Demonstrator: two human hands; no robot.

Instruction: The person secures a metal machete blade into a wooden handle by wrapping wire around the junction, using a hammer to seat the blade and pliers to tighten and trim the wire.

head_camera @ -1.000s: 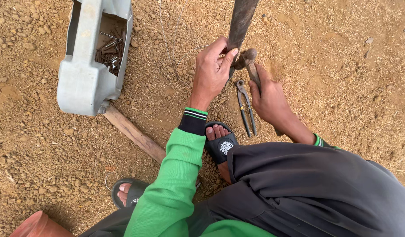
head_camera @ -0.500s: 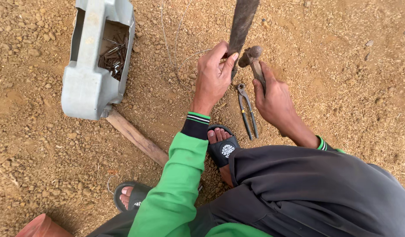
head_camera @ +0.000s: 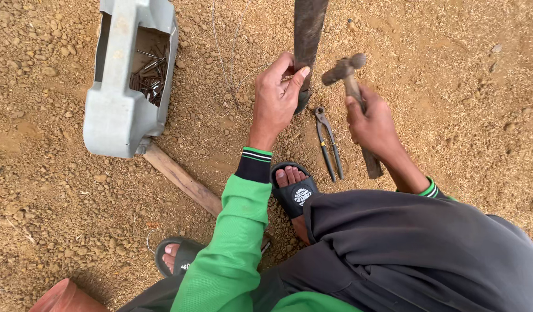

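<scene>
- Left hand (head_camera: 276, 95) closed around the lower end of the dark metal bar (head_camera: 308, 32), which stands on dirt.
- Right hand (head_camera: 371, 118) clamped on the hammer (head_camera: 352, 86), just right of the bar.
- Pincers (head_camera: 328, 143) lie on the ground below the bar's foot.
- Grey container of nails (head_camera: 128, 75) well left of the bar.

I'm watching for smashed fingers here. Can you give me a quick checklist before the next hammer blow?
1. Right hand gripping the hammer handle: ok.
2. Left hand steadying the dark post: ok.
3. Left fingers clear of the hammer head: not ok, they are close beside it.
4. Nail upright at the post: cannot tell, hidden.
5. Pliers away from the strike point: ok, on the ground.
6. Sandalled foot clear: ok.
</scene>
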